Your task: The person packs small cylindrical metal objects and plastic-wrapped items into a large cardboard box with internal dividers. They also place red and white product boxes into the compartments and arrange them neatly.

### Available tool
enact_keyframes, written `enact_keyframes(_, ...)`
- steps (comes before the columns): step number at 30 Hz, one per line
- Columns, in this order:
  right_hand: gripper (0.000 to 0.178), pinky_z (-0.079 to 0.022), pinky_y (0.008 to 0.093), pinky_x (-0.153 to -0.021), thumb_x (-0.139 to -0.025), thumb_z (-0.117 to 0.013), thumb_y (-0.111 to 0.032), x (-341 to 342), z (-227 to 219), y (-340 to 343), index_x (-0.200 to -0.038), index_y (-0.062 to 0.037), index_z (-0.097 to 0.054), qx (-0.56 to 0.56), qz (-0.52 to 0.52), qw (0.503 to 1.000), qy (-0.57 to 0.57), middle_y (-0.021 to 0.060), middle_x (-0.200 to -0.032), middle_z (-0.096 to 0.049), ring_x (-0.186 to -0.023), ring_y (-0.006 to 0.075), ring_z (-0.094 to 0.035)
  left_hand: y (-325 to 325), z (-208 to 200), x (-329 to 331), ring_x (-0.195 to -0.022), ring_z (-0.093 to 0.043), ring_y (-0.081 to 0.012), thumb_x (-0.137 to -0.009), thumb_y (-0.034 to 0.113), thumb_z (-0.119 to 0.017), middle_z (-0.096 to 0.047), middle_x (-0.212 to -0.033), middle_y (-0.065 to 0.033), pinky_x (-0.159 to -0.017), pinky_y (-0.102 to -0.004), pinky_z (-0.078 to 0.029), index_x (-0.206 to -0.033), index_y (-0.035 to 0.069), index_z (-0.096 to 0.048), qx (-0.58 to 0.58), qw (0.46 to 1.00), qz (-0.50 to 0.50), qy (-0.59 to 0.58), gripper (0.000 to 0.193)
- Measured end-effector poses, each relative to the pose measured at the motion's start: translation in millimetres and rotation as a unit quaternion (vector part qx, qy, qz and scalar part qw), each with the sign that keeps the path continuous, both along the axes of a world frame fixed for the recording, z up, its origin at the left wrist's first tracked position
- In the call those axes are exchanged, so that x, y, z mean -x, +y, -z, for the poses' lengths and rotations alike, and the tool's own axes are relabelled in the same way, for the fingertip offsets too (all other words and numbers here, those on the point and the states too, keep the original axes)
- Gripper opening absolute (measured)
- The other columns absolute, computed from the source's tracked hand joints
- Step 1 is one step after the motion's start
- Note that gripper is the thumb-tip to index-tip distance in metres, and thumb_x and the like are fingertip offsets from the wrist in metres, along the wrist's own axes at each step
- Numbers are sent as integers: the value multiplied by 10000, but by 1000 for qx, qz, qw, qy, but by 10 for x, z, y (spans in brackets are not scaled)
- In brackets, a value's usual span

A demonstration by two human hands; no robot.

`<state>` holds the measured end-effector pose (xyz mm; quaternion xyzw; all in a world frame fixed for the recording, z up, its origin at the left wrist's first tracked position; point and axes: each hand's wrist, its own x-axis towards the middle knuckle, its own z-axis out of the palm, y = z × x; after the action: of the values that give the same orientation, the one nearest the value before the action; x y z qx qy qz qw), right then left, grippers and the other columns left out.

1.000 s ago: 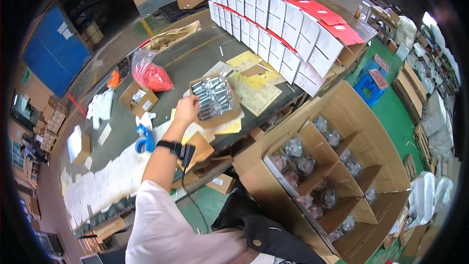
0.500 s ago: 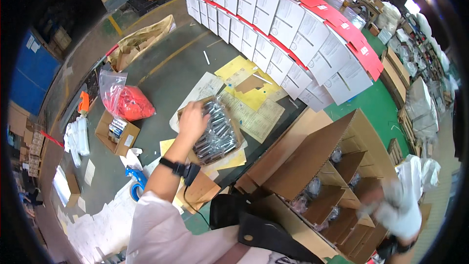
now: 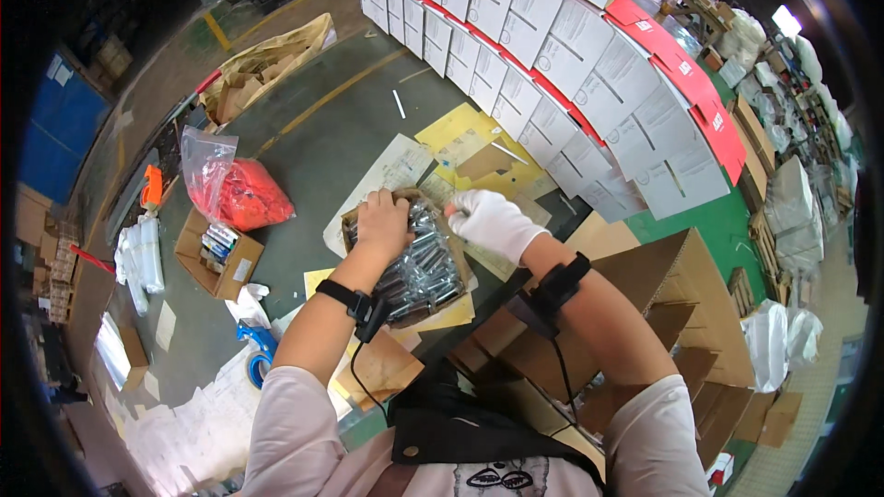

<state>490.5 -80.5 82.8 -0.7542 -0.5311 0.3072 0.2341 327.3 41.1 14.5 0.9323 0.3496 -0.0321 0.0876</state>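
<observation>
A small cardboard box [image 3: 436,314] on the dark table is filled with shiny metal tube-like parts [image 3: 419,262] in clear plastic wrapping. Over its far left part is my bare left hand [image 3: 380,224], its bent fingers reaching down among the parts. The fingertips are hidden, so what they grip cannot be made out. Just beyond the box's right edge hovers my right hand [image 3: 495,224] in a white glove with bare fingertips. Its fingers are curled closed, and whatever they hold, if anything, does not show. Both wrists wear black straps with cables.
At the near right stands a large open carton [image 3: 686,299] with cardboard dividers. White-and-red boxes [image 3: 562,46] are stacked along the far right. Yellow papers [image 3: 474,143] lie behind the parts box. Leftward are a bag of red items [image 3: 247,193], a small open box [image 3: 214,253] and a blue tape dispenser [image 3: 258,350].
My right hand has swung from above the divided carton at the right to beside the parts box. The left hand stays at that box, its fingers now bent further over the parts.
</observation>
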Motion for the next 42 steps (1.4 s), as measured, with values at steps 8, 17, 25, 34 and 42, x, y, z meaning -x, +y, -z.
enact_keyframes(8, 195, -449, 378, -750, -825, -534, -137, 337, 731, 443, -903, -77, -703, -47, -209, 871, -443, 72, -927, -683, -899, 229, -593, -180, -276, 481, -889, -617, -217, -915, 171, -595, -616, -893, -85, -812, -372, -474, -973, 68, -553, 350, 716, -207, -567, 126)
enact_keyframes(17, 211, -374, 458, -795, -801, -549, -137, 603, 878, 542, -930, -38, -684, -10, -271, 840, -470, 104, -885, -674, -938, 257, -574, -898, 98, 1027, -796, -606, -169, -933, 242, -597, -615, -855, -28, -647, -343, -505, -1033, 99, -572, 748, 241, -337, -519, 176)
enact_keyframes(25, 198, -403, 466, -668, -692, -606, -157, 564, 790, 522, -828, -25, -662, 23, -294, 863, -411, 150, -773, -645, -824, 275, -600, -1023, 136, 713, -897, -602, -187, -913, 236, -626, -643, -916, -39, -759, -362, -496, -1083, 116, -585, 657, 334, -431, -520, 212)
enact_keyframes(34, 359, -494, 430, -831, -661, -653, -322, 528, 136, 623, -843, -17, -696, 86, -128, 976, -153, 222, -877, -681, -877, 339, -670, -997, 225, 769, -974, -619, -211, -828, 199, -737, -632, -1024, -38, -808, -428, -536, -1173, 133, -561, 686, 240, -391, -565, 392)
enact_keyframes(42, 348, -449, 391, -923, -746, -592, -241, 489, -140, 606, -1020, -29, -633, -48, -250, 963, -84, 167, -1050, -633, -1044, 348, -575, -937, 144, 792, -942, -639, -240, -863, 167, -667, -644, -962, -14, -660, -399, -588, -1010, 184, -613, 670, 163, -334, -643, 157)
